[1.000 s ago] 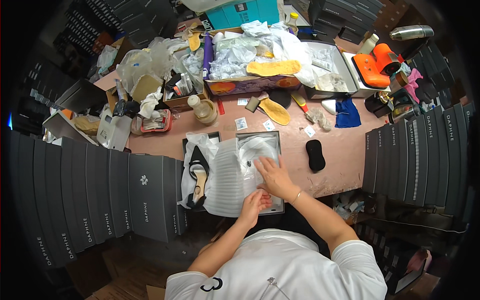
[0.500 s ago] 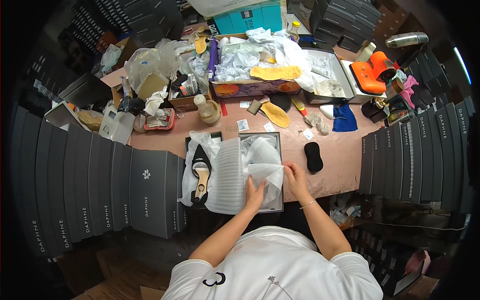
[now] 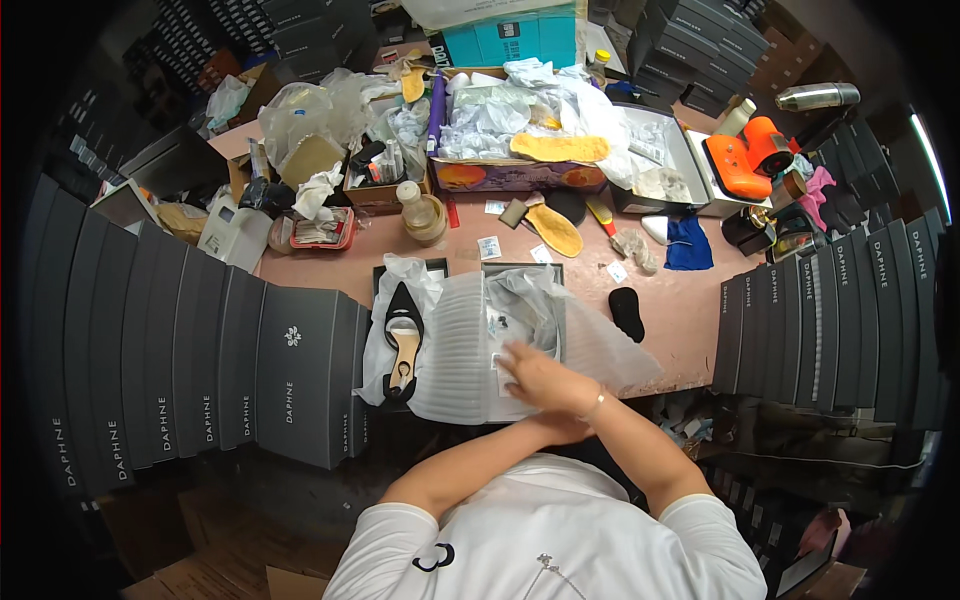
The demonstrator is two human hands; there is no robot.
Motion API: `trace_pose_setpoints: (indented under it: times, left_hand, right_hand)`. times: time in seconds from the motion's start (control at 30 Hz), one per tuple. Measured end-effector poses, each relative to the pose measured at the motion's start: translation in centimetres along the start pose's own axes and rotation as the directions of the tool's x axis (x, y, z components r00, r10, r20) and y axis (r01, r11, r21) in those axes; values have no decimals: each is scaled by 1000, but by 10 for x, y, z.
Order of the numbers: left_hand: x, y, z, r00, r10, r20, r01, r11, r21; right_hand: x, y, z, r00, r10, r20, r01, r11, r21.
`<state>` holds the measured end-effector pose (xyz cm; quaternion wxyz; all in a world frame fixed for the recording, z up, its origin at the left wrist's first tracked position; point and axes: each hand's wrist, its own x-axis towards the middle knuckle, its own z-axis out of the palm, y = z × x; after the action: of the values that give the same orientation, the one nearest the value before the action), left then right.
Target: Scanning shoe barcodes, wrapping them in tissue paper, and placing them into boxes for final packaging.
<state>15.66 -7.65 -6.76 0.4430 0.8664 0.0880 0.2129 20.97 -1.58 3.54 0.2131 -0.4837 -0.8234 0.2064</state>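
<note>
Clearly the long pinkish worktable (image 3: 690, 320) is hemmed in by rows of upright dark grey shoe boxes (image 3: 290, 370) on both sides, leaving just a small working gap at its front edge. There an open grey shoe box (image 3: 525, 275) lies lined with white ribbed foam wrap (image 3: 455, 350), so its contents stay cushioned. The right hand (image 3: 540, 375) presses flat, fingers spread, on the wrap; the left hand (image 3: 565, 428) seems tucked beneath that wrist, its grip unclear. A black pointed high-heeled shoe (image 3: 402, 335) rests just left on tissue.
</note>
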Motion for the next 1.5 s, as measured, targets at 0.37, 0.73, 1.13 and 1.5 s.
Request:
trace_pose_setpoints:
  times: [0.37, 0.73, 1.13, 1.5]
  left_hand:
    - [-70, 37, -125, 543, -779, -313, 380, 561, -736]
    - [-30, 55, -157, 603, -788, 127, 295, 72, -953]
    - [-65, 40, -200, 349, -889, -296, -123, 270, -955]
    - [-74, 53, -180, 361, -580, -730, 369, 808, -460]
  right_hand:
    - [37, 87, -16, 878, 478, -18, -470, 855, -221]
    - [8, -8, -52, 914, 345, -215, -272, 911, 309]
    - [-16, -61, -79, 841, 406, 357, -533, 509, 676]
    - [-31, -71, -39, 836, 431, 341, -398, 48, 916]
